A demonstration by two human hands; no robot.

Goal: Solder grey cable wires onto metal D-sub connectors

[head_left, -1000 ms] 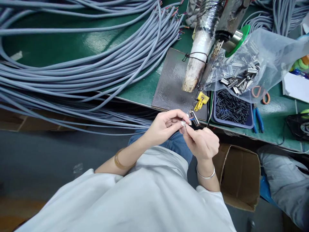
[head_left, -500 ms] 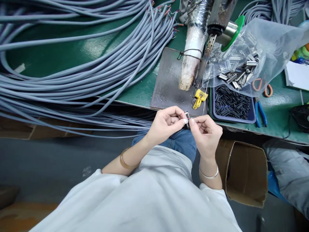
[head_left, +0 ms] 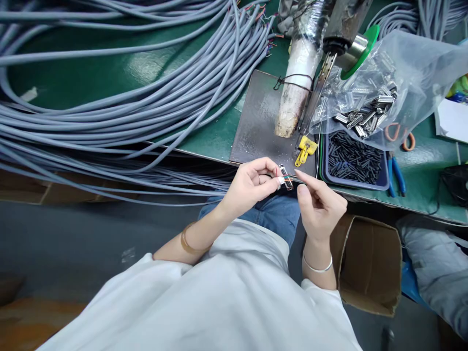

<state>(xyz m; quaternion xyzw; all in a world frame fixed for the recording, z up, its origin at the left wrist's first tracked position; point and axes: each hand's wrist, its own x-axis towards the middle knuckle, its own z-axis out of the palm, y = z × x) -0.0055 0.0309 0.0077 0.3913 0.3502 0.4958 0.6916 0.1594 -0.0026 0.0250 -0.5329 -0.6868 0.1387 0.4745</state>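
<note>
My left hand (head_left: 255,183) pinches a small multi-pin connector (head_left: 288,185) between thumb and fingertips, just off the table's front edge above my lap. Thin coloured wires (head_left: 288,177), some red, green and orange, lie across the connector and point to the right. My right hand (head_left: 321,205) is just right of it, index finger stretched toward the wire ends and thumb apart from it. No object shows between those fingers. Whether the index fingertip touches a wire is too small to tell.
Grey cables (head_left: 175,105) cover the left of the green table. A soldering iron (head_left: 317,97) and a yellow clip (head_left: 305,150) sit above a dark plate (head_left: 256,122). Rightward are a tray of black sleeves (head_left: 353,158), bagged connectors (head_left: 369,114), pliers (head_left: 397,175) and a cardboard box (head_left: 373,263).
My right hand has drawn back to the right from the connector, and its thumb and index finger have parted, uncovering the coloured wires. My left hand keeps its hold. The view has shifted slightly.
</note>
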